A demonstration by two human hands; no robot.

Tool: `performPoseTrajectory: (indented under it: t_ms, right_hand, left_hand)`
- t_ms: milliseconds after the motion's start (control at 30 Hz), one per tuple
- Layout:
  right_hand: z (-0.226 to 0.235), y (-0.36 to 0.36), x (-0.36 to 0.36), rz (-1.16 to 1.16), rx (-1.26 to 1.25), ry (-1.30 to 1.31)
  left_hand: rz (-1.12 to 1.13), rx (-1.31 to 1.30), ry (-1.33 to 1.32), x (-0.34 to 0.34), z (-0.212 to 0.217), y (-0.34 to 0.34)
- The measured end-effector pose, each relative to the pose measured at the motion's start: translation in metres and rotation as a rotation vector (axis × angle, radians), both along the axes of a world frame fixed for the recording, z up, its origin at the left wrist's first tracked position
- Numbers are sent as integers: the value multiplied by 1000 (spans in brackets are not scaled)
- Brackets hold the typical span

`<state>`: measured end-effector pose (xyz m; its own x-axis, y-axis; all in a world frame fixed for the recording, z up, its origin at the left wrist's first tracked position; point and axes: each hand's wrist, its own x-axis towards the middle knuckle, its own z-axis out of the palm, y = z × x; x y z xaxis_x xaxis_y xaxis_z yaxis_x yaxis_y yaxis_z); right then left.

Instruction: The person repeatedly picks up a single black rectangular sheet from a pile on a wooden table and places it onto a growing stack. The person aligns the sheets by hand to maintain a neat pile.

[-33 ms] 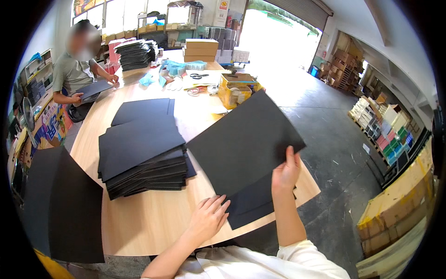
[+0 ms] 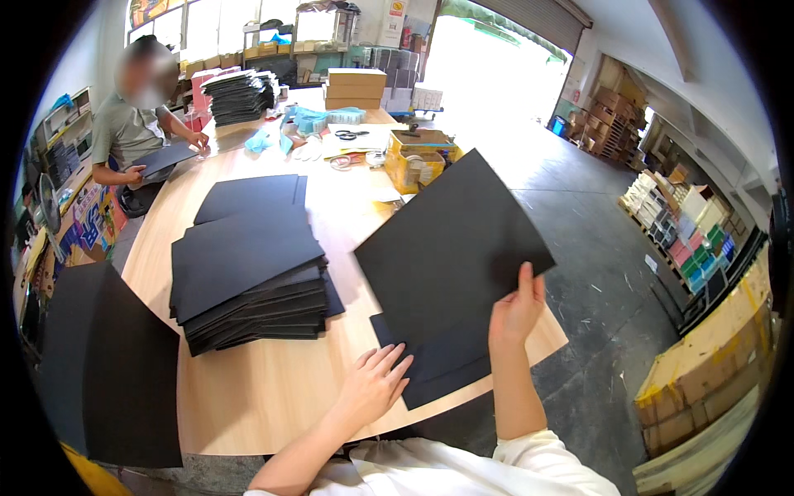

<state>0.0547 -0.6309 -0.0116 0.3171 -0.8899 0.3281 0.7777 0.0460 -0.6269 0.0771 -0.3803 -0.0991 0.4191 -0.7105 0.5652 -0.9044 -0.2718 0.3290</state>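
Observation:
My right hand (image 2: 514, 316) grips a black cardboard sheet (image 2: 451, 248) by its right edge, thumb on top, and holds it tilted above the table. Beneath it, more black sheets (image 2: 447, 368) lie at the table's near edge. My left hand (image 2: 376, 384) rests with fingers stretched out, their tips at the left side of those lower sheets. Left of my hands stands an uneven pile of black sheets (image 2: 248, 256), with another black sheet (image 2: 248, 198) lying behind it.
At the lower left is a large black panel (image 2: 124, 364). A yellow box (image 2: 413, 157), scissors (image 2: 351, 135) and blue material (image 2: 310, 121) lie farther back on the wooden table (image 2: 273, 397). A co-worker (image 2: 136, 124) at the far left holds a dark sheet. Cartons (image 2: 703, 355) stand at right.
The held sheet has shifted to the right, away from my left fingers, and more of the sheets beneath shows. My right hand has moved slightly right; my left hand has stayed nearly still.

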Motion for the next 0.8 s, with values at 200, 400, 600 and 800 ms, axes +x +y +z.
performPoseTrajectory:
  t_ms: [200,400,600,800]
  right_hand:
    - [-18,-18,-59,-540,-1188,374]
    - [-94,-23,-49,96,-1825,683]
    - [-117,-23,-50,357,-1613,790]
    - [-72,10,-18,134,-1692,731]
  left_hand:
    - [17,311,-47,16,-39,-32]
    - [-30,272,27,16,-34,-35]
    - [-34,267,70,16,-30,-33]
    - [30,222,5,20,0,1]
